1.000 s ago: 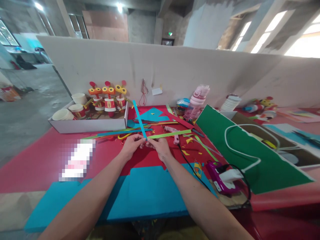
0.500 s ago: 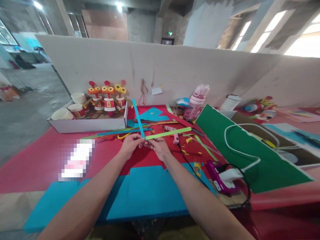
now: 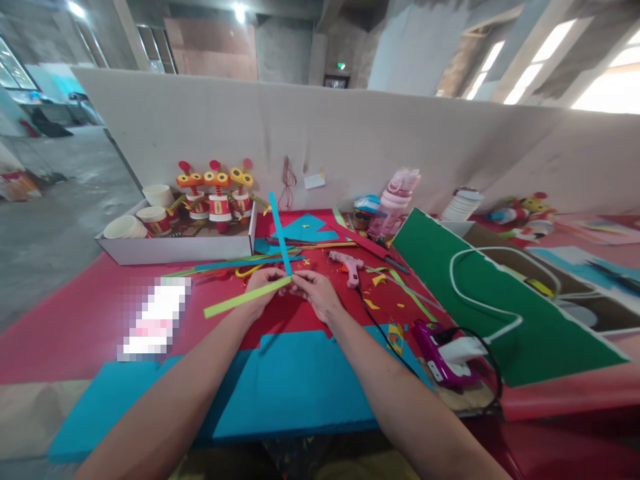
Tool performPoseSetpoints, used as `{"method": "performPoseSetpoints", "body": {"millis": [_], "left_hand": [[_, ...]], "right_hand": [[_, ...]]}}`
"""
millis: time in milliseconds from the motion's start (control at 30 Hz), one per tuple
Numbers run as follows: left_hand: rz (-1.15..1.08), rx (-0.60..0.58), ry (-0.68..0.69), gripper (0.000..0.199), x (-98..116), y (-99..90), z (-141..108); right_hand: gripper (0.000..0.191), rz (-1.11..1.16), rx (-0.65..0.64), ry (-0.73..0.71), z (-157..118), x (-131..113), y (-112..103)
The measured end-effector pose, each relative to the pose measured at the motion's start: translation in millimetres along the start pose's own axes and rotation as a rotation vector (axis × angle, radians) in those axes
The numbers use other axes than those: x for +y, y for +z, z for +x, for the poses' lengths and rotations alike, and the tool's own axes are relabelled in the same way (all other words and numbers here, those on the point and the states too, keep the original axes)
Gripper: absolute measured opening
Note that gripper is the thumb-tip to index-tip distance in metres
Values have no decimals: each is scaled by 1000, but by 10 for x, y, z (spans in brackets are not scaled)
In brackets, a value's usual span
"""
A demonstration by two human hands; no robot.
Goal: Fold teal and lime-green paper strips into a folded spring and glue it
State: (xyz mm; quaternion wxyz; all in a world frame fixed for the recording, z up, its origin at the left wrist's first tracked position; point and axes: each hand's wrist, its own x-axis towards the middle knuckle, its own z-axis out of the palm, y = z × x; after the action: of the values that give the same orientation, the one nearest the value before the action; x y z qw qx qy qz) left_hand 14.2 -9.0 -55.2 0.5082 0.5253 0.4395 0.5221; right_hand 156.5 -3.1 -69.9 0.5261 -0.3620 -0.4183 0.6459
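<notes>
A blue paper strip [image 3: 280,233] rises from between my fingertips, leaning slightly left. From the same joint a yellow-green paper strip [image 3: 240,300] runs down to the left, passing across my left hand [image 3: 263,288]. That hand pinches the spot where the two strips meet. My right hand [image 3: 317,293] closes on the same joint from the other side, thumb and fingers together. The fingers hide the joint itself. Both hands are above the red table covering, just behind a stack of blue sheets [image 3: 310,380].
A pink glue gun [image 3: 346,265] lies right of my hands, its black cord trailing to a purple power strip [image 3: 440,353]. A white tray [image 3: 180,252] with cup figures stands left. Loose strips and scraps lie behind. A green board [image 3: 460,300] leans at right.
The yellow-green strip has swung from pointing right to pointing left, over my left hand. The blue strip remains upright with a slight shift right. Both hands stay nearly in place.
</notes>
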Motion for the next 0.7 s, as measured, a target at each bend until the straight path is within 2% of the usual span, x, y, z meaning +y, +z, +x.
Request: {"method": "performPoseSetpoints", "body": {"millis": [333, 433, 567, 700], "left_hand": [[-62, -89, -12, 28, -15, -2, -23], [-69, -48, -25, 30, -15, 7, -23], [-37, 45, -1, 22, -30, -7, 5], [44, 59, 10, 18, -42, -31, 26]], "right_hand": [[32, -69, 109, -110, 5, -21, 8], [32, -35, 113, -110, 3, -9, 23], [35, -8, 53, -53, -12, -2, 46], [34, -2, -12, -12, -25, -29, 57]]}}
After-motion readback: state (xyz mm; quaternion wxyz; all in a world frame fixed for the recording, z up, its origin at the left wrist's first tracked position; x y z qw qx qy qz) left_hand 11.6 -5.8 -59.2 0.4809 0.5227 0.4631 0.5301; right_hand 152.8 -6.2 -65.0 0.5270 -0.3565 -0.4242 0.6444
